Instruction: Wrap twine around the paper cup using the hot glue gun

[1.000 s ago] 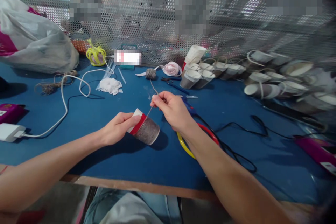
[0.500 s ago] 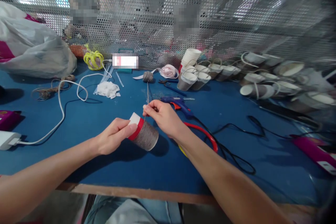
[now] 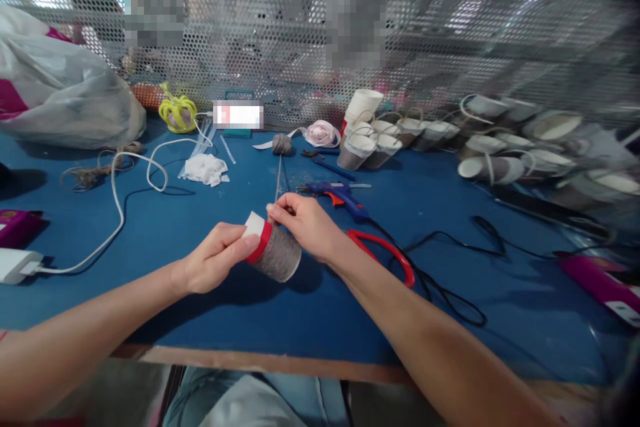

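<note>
My left hand [image 3: 217, 255] is closed round the white and red end of a paper cup [image 3: 280, 255], which lies tilted on its side in the air over the table. Grey-brown yarn is wound round most of the cup, up to the red band. My right hand [image 3: 303, 221] pinches the strand of yarn [image 3: 278, 180] close to the red band. From there the strand runs taut to a small yarn ball [image 3: 282, 144] farther back on the table. A blue glue gun [image 3: 340, 196] lies just beyond my right hand.
Red-handled scissors [image 3: 395, 253] and a black cable lie by my right forearm. Several wrapped cups [image 3: 360, 150] stand at the back right. Left are white scraps [image 3: 204, 169], a white cable [image 3: 117, 197] and a large plastic bag [image 3: 70, 90]. A perforated metal panel [image 3: 280, 33] closes off the back.
My right hand has shifted slightly left along the cup, bringing the strand nearer the red band. My left hand keeps its hold, and the cup has turned or tipped a little.
</note>
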Demonstrator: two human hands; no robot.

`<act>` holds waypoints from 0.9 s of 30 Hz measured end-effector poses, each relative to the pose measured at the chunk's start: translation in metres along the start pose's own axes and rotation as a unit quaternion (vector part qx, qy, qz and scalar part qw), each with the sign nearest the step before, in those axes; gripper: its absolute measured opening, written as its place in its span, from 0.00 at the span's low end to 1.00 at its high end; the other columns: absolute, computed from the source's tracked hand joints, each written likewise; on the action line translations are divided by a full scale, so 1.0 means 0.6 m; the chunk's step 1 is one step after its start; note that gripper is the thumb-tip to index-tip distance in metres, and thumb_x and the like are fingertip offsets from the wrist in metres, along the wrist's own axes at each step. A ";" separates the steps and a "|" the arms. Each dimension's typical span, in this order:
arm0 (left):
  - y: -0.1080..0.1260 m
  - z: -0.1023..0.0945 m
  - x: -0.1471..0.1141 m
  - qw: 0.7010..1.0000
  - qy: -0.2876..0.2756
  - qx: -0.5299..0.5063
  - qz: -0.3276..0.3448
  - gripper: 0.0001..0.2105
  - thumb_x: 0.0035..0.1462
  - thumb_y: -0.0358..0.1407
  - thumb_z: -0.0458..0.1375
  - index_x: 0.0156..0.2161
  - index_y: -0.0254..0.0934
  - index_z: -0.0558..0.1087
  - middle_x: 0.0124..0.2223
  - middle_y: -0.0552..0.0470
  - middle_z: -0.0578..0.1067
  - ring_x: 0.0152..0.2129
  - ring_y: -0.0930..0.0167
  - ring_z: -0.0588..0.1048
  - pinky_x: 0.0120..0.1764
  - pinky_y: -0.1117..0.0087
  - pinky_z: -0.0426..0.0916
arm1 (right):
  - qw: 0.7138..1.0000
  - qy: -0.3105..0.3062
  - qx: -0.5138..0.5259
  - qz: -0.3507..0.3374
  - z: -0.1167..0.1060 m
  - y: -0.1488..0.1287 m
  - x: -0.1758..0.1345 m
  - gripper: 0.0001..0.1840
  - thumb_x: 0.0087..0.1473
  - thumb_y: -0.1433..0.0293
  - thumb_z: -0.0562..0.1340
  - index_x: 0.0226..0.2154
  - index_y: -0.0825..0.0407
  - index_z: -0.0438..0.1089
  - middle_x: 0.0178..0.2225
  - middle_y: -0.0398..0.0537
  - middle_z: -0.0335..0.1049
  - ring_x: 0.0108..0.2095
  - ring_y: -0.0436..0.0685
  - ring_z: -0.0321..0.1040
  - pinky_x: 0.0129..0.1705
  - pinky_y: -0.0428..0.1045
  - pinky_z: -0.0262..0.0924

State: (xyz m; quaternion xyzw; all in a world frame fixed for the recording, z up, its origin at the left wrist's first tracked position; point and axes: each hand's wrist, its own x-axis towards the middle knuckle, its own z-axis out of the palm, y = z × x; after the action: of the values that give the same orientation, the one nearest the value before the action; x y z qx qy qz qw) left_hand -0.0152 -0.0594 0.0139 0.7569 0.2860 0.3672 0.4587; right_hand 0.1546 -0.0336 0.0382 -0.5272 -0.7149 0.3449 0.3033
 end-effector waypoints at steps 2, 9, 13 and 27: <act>0.000 0.000 0.000 1.000 0.000 -0.003 -0.005 0.17 0.57 0.39 0.43 0.19 0.33 0.56 0.19 0.57 0.54 0.18 0.78 0.52 0.22 0.74 0.50 | 1.000 -0.005 -0.005 0.002 0.001 0.001 0.000 0.12 0.49 0.65 0.54 0.19 0.54 0.61 0.18 0.39 0.61 0.18 0.45 0.52 0.23 0.44 0.47; 0.000 0.003 0.003 0.999 -0.002 -0.034 -0.031 0.17 0.56 0.40 0.43 0.19 0.33 0.55 0.20 0.57 0.54 0.18 0.78 0.51 0.22 0.75 0.50 | 1.000 -0.015 -0.018 0.010 0.003 0.008 0.004 0.13 0.48 0.63 0.54 0.19 0.54 0.60 0.16 0.37 0.55 0.17 0.45 0.48 0.21 0.44 0.45; 0.004 0.000 0.004 0.999 -0.007 -0.017 -0.026 0.17 0.56 0.39 0.43 0.19 0.34 0.54 0.19 0.58 0.52 0.18 0.79 0.50 0.21 0.75 0.49 | 0.999 -0.031 -0.007 0.011 0.003 0.011 0.003 0.13 0.48 0.62 0.54 0.20 0.54 0.60 0.17 0.37 0.55 0.18 0.45 0.49 0.20 0.44 0.44; 0.002 -0.012 0.003 0.997 0.030 0.071 0.022 0.17 0.56 0.40 0.43 0.21 0.32 0.60 0.20 0.57 0.57 0.18 0.78 0.54 0.24 0.76 0.53 | 0.958 -0.226 0.163 0.070 -0.048 -0.011 -0.006 0.22 0.48 0.54 0.52 0.37 0.53 0.66 0.33 0.48 0.69 0.31 0.51 0.65 0.30 0.46 0.60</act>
State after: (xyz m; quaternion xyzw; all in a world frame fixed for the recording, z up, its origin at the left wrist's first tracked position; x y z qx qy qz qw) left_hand -0.0200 -0.0552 0.0175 0.7824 0.3084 0.3780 0.3871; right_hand 0.1747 -0.0334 0.0600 -0.4278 -0.6603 0.5871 0.1906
